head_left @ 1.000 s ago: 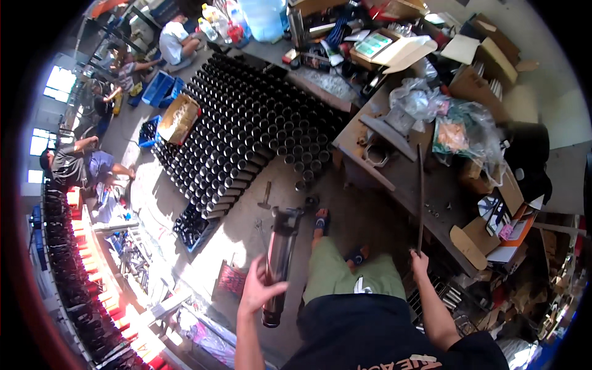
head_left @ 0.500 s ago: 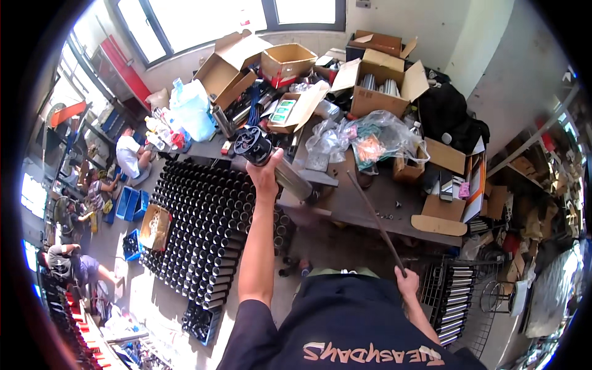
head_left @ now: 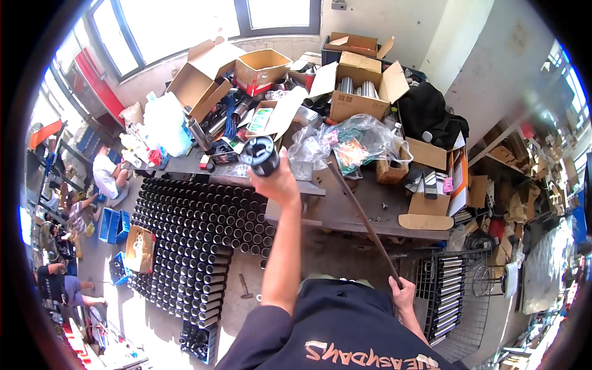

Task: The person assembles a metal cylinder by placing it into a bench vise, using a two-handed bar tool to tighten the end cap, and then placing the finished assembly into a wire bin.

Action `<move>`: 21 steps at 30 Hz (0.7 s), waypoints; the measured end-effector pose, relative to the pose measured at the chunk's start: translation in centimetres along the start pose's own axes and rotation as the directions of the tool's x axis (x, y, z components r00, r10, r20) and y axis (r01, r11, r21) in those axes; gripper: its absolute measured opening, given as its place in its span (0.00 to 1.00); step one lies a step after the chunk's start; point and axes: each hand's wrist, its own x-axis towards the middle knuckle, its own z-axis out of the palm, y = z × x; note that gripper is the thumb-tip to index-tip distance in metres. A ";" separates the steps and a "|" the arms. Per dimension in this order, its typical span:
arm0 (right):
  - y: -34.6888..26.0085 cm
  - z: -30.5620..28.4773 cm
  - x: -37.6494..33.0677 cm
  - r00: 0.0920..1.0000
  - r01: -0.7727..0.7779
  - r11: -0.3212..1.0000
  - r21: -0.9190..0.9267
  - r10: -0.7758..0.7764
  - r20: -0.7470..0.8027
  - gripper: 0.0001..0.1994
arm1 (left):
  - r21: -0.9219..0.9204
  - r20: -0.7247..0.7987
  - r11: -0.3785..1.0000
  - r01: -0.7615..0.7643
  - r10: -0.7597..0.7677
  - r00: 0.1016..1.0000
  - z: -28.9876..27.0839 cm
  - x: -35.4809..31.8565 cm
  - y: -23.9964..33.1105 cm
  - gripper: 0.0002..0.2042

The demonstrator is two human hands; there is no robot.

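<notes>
My left hand (head_left: 277, 182), raised over the workbench's front edge, is closed around a metal tube with a black end cap (head_left: 260, 154). The cap's open, recessed face points up toward me, and the tube's length is hidden behind my hand. My right hand (head_left: 403, 292), at waist height to the right, grips the lower end of a long thin brown rod (head_left: 365, 221). The rod slants up and left, its far tip over the workbench (head_left: 394, 206). Below and left of my left arm, many black-rimmed tubes (head_left: 185, 228) stand packed in rows on the floor.
Cardboard boxes (head_left: 361, 105), clear plastic bags (head_left: 364, 145) and a black bag (head_left: 431, 114) crowd the bench. A hammer (head_left: 245, 286) lies on the floor. At right is a wire cart (head_left: 478, 302) with metal tubes. Blue crates (head_left: 114, 226) and seated people (head_left: 110, 172) are at left.
The tube in my left hand has turned, so its cap faces me and its shiny side no longer shows. My right hand still holds the rod. The view has shifted slightly.
</notes>
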 end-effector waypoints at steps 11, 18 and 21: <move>-1.5 -1.5 2.3 0.990 0.037 0.999 0.016 -0.039 0.139 0.21 | -0.258 0.786 0.920 0.295 0.022 0.618 -4.2 3.1 -1.5 0.18; -5.7 -7.5 15.2 0.859 0.511 0.796 -0.324 -0.478 0.181 0.12 | -0.112 0.994 0.915 0.387 0.096 0.061 -3.2 8.2 -3.1 0.37; -12.3 -10.6 25.4 0.715 0.675 0.638 -0.370 -0.689 0.118 0.12 | -0.137 0.991 0.889 0.436 0.128 0.049 -3.4 8.7 -2.3 0.34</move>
